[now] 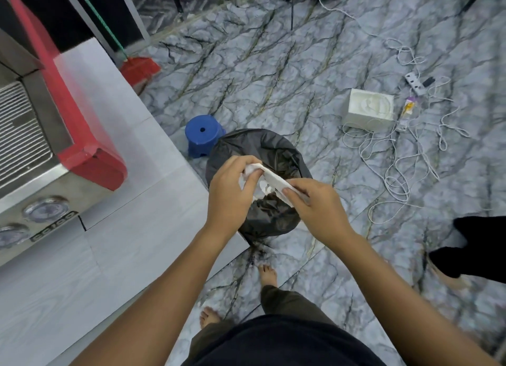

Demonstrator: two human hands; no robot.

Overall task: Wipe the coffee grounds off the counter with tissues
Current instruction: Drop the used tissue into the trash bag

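Holding the soft, light tissues [267, 180] over the bin bag [273, 152], left hand [232, 193] and right hand [315, 204] both pinch them; grip the bunched middle gently.

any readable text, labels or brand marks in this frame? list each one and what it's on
Nothing can be read for certain.
Espresso machine: a raised badge beside the gauges, blurred, unreadable.
Small packet on the floor by the white box: coloured print, too small to read.
Tissues, black bin bag, blue stool: no text visible.
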